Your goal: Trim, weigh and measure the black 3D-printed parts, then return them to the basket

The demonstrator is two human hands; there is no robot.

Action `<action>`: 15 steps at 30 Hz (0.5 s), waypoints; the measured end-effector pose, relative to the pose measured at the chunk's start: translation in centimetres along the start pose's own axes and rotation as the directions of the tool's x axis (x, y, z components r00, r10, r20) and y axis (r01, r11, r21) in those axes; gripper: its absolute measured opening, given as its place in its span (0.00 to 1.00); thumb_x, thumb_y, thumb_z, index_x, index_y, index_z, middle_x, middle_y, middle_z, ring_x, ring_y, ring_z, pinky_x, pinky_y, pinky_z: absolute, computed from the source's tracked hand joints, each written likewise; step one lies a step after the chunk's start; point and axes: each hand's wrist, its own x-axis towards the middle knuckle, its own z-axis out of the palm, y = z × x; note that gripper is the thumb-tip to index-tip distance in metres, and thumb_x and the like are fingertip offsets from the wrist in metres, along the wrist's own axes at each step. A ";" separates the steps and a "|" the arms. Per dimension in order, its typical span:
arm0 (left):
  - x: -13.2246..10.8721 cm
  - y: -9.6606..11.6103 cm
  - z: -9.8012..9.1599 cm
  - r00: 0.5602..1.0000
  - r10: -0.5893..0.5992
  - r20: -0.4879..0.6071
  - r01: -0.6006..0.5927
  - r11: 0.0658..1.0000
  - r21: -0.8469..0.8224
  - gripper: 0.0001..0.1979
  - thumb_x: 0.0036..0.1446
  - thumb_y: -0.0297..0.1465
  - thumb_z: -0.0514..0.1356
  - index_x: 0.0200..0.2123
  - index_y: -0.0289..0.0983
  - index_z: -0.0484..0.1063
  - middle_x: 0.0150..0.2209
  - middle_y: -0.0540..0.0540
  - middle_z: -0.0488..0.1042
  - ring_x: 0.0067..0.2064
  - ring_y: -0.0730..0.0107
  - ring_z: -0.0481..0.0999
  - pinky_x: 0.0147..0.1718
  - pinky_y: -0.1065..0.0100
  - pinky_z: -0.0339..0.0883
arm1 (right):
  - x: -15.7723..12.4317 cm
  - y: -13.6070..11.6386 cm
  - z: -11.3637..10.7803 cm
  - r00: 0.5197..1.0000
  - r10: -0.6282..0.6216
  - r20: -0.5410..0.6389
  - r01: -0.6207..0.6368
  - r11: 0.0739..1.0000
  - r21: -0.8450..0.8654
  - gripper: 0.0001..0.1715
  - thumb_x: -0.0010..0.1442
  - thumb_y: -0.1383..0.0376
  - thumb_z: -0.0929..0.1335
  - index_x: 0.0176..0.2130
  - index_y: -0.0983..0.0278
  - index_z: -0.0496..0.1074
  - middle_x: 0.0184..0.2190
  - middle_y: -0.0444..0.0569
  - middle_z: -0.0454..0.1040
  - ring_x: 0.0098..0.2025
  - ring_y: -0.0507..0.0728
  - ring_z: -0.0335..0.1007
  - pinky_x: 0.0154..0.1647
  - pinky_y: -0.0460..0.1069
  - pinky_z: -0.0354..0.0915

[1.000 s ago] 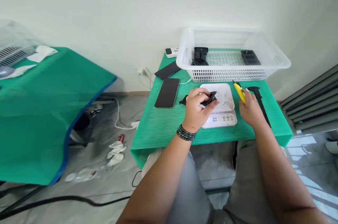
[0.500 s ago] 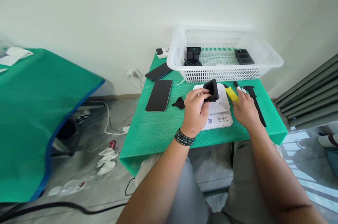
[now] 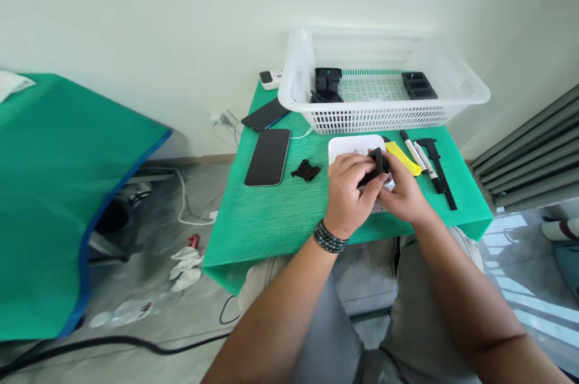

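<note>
My left hand (image 3: pixel 350 191) is closed around a black hollow plastic part (image 3: pixel 378 161), held just above the white digital scale (image 3: pixel 348 146). From the other side my right hand (image 3: pixel 402 191) also grips it. Fingers cover much of the part, and both hands hide most of the scale, including its display. Close to the right hand lies a yellow utility knife (image 3: pixel 404 159). Two marker pens (image 3: pixel 412 151) and a black caliper (image 3: pixel 438 172) rest to the right of it. Left of the scale sits a small crumpled black scrap (image 3: pixel 306 170).
A white plastic basket (image 3: pixel 375 122) with several black parts (image 3: pixel 420 85) stands at the back. A phone (image 3: pixel 268 157), a second dark flat device (image 3: pixel 266 114) and a white remote-like device (image 3: pixel 271 78) lie left on the green-covered table (image 3: pixel 253 227). Another green-covered surface (image 3: pixel 90 149) is far left.
My right hand has left the yellow knife and moved left onto the black part. My left hand has lowered and turned the part slightly rightward. The camera view has shifted a little.
</note>
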 end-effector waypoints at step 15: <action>0.9 0.1 -1.4 0.998 0.000 0.056 0.001 1.000 -0.022 0.13 0.72 0.40 0.59 0.51 0.41 0.77 0.51 0.44 0.82 0.55 0.60 0.80 0.58 0.53 0.74 | 1.2 0.7 0.6 0.962 0.228 -0.150 -0.166 0.925 0.342 0.38 0.59 0.37 0.73 0.59 0.54 0.72 0.55 0.52 0.78 0.59 0.64 0.76 0.66 0.62 0.72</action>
